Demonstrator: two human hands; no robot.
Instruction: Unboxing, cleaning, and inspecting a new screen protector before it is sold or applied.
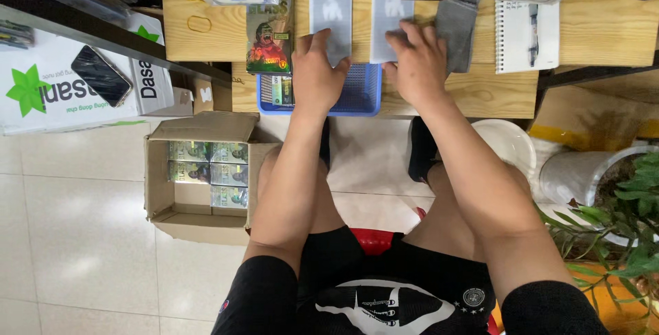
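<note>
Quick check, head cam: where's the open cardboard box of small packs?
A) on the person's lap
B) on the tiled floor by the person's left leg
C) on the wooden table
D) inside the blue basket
B: the cardboard box sits open on the tiled floor, beside the person's left leg, below the wooden table where both hands work.

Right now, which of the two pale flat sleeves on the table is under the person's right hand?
The right-hand pale sleeve: the right hand lies on its lower part. The other pale sleeve sits further left, under the left hand.

Pale matt wooden table (494,95), blue plastic basket (364,95), brown cardboard box (159,191)
</note>
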